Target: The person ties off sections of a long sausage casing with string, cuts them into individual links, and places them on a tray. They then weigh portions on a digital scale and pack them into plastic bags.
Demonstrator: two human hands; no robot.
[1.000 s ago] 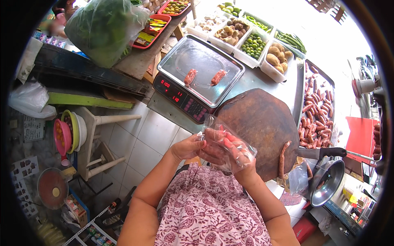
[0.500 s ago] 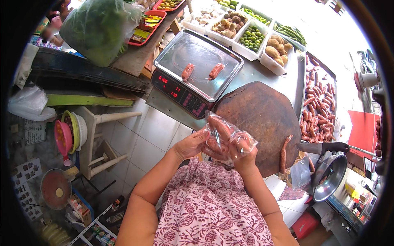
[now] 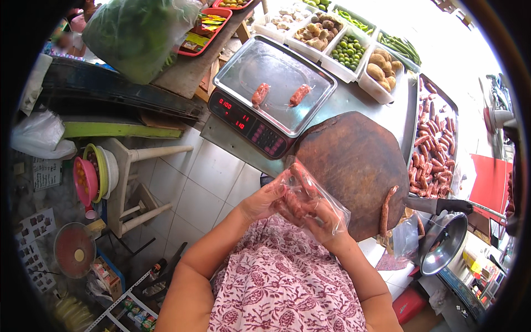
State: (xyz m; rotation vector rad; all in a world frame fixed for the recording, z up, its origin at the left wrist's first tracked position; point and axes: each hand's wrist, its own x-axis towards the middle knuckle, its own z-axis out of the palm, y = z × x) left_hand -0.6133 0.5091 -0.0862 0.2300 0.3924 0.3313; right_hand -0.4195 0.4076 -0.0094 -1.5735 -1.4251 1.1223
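A clear plastic bag [image 3: 336, 209] with several red sausages [image 3: 301, 191] in it is held between my two hands, in front of my patterned top. My left hand [image 3: 266, 200] grips its left side, with the thumb uppermost. On the other side my right hand [image 3: 327, 226] is closed on the bag, clear film lying over its fingers; I cannot tell whether they are inside. Just beyond stands a digital scale [image 3: 249, 126] with red lit digits. Two short tied sausages [image 3: 300, 95] lie apart on its metal pan [image 3: 276, 63].
A round wooden chopping block [image 3: 354, 160] carries one long sausage [image 3: 387, 210] and a black-handled knife [image 3: 451, 206] at its right edge. Behind are a tray of sausages [image 3: 434, 141] and bins of limes [image 3: 347, 52] and potatoes [image 3: 381, 69]. A wooden stool [image 3: 130, 182] stands left.
The bag has turned and its open film now spreads toward the lower right. My right hand has moved lower, its fingers bent against the sausages. The view has shifted slightly.
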